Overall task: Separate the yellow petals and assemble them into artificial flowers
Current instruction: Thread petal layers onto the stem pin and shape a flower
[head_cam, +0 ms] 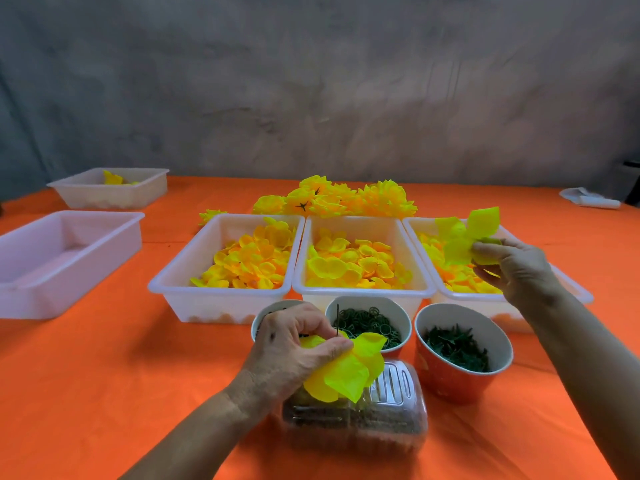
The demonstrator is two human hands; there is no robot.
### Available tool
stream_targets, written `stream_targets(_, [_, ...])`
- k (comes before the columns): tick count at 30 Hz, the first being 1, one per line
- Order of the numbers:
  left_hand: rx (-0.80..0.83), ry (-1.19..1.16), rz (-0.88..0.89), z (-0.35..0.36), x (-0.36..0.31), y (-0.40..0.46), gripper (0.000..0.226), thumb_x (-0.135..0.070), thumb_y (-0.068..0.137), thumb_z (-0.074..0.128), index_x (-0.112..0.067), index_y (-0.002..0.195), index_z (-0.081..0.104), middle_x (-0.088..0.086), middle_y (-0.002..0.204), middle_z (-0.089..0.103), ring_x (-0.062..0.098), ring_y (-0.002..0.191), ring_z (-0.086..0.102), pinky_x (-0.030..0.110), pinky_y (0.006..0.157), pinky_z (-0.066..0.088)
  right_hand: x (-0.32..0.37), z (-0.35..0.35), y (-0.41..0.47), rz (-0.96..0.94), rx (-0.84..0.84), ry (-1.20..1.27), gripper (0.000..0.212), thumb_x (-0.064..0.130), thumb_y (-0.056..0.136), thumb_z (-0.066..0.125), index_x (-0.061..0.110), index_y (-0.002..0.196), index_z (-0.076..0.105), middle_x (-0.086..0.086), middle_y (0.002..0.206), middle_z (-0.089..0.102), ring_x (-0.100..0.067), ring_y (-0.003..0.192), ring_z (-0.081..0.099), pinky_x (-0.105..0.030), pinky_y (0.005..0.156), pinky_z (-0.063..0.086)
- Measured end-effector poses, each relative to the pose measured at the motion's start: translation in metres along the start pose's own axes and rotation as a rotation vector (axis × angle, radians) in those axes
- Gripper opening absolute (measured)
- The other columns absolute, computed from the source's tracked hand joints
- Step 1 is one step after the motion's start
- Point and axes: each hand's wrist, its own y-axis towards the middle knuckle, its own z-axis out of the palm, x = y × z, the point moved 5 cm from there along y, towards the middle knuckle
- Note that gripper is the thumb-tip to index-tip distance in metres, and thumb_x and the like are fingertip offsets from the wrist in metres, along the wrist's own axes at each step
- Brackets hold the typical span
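An orange surface (104, 393) is stretching toward a grey wall (311, 81), carrying three white bins (221, 303) side by side, each holding loose yellow petals (249, 261). Two more bins (52, 258) are sitting at far left, the farther one holding a few petals. Behind the middle bin, a pile of finished flowers (346, 199) is lying on the surface.

In front of the bins, three paper cups are standing in a row: the right cup (464, 379) is holding dark green pieces, the middle cup (370, 327) green rings, and the left cup (266, 313) is being largely hidden by a hand. A clear plastic box (356, 420) is sitting nearest the camera.

The left hand (294, 344) is gripping a partly built flower (349, 368) on a thin dark stem (337, 320), just above the box. The right hand (516, 265) is pinching a petal cluster (467, 237) between thumb and fingers, holding it up over the right bin (502, 299).
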Motion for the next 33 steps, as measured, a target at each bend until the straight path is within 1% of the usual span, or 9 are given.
stream_targets(4, [0.017,-0.031,-0.025,-0.001,0.0,-0.002,0.022,-0.023,0.067,0.084,-0.025,0.057,0.064,-0.004,0.068,0.062,0.014,0.069,0.058,0.033,0.067,0.046,0.008,0.029,-0.032,0.036,0.272,0.049,0.012,0.005,0.078,0.061,0.013,0.086,0.062,0.002,0.069,0.071,-0.011,0.063,0.067,-0.028,0.068,0.05])
stream_targets(9, [-0.01,-0.04,-0.018,-0.003,-0.004,-0.002,0.016,-0.033,0.064,0.08,-0.03,0.057,0.066,-0.001,0.069,0.066,0.018,0.072,0.062,0.04,0.069,0.05,0.012,0.066,-0.073,0.06,0.491,0.035,0.043,0.011,0.061,0.067,0.012,0.103,0.063,-0.006,0.083,0.074,-0.017,0.068,0.071,-0.025,0.058,0.056])
stream_targets(13, [-0.002,-0.066,-0.031,-0.006,-0.005,-0.003,0.016,-0.041,0.061,0.08,-0.028,0.062,0.071,-0.005,0.073,0.069,0.016,0.075,0.064,0.039,0.073,0.052,0.016,0.09,-0.095,0.04,0.564,-0.003,0.045,0.013,0.06,0.069,0.016,0.104,0.063,-0.005,0.085,0.074,-0.018,0.069,0.071,-0.026,0.06,0.057])
stream_targets(16, [-0.004,-0.087,-0.07,-0.011,-0.007,-0.003,0.029,-0.046,0.063,0.077,-0.021,0.075,0.074,-0.004,0.081,0.071,0.015,0.079,0.066,0.037,0.077,0.053,0.021,0.099,-0.105,-0.008,0.569,-0.048,0.05,0.016,0.058,0.071,0.017,0.107,0.063,-0.005,0.087,0.074,-0.018,0.07,0.07,-0.024,0.056,0.054])
stream_targets(19, [-0.094,-0.132,-0.065,-0.024,-0.015,0.0,0.034,-0.054,0.069,0.068,-0.025,0.087,0.072,-0.005,0.085,0.072,0.011,0.081,0.067,0.027,0.075,0.052,0.025,0.104,-0.109,-0.037,0.557,-0.035,0.054,0.017,0.058,0.071,0.017,0.111,0.063,-0.009,0.095,0.072,-0.02,0.078,0.069,-0.028,0.064,0.055])
stream_targets(21, [-0.225,-0.099,0.007,-0.037,-0.026,0.003,0.023,-0.044,0.076,0.066,-0.026,0.09,0.07,-0.004,0.086,0.07,0.009,0.082,0.065,0.021,0.074,0.05,0.03,0.108,-0.112,-0.054,0.562,-0.028,0.05,0.017,0.059,0.07,0.017,0.109,0.064,-0.01,0.097,0.073,-0.022,0.082,0.07,-0.033,0.072,0.055])
stream_targets(23, [-0.338,0.107,0.154,-0.05,-0.04,0.01,0.02,-0.026,0.076,0.069,-0.02,0.096,0.069,-0.001,0.094,0.066,0.015,0.084,0.062,0.025,0.078,0.05,0.034,0.112,-0.115,-0.065,0.576,-0.01,0.045,0.017,0.06,0.07,0.018,0.104,0.066,-0.008,0.094,0.074,-0.022,0.081,0.07,-0.032,0.074,0.055])
stream_targets(28, [-0.266,0.594,0.453,-0.043,-0.069,0.029,0.048,-0.012,0.065,0.077,-0.006,0.112,0.068,0.017,0.109,0.06,0.034,0.094,0.057,0.043,0.082,0.05,0.038,0.129,-0.128,0.002,0.608,0.068,0.055,0.015,0.058,0.07,0.016,0.112,0.062,-0.006,0.091,0.073,-0.017,0.072,0.07,-0.024,0.056,0.055])
stream_targets(33, [-0.284,0.647,0.597,-0.035,-0.075,0.035,0.02,-0.007,0.068,0.082,-0.005,0.088,0.075,0.018,0.098,0.067,0.036,0.09,0.062,0.047,0.073,0.051,0.035,0.139,-0.143,0.017,0.649,0.053,0.062,0.017,0.056,0.07,0.017,0.118,0.061,-0.003,0.081,0.072,-0.015,0.063,0.067,-0.021,0.053,0.051])
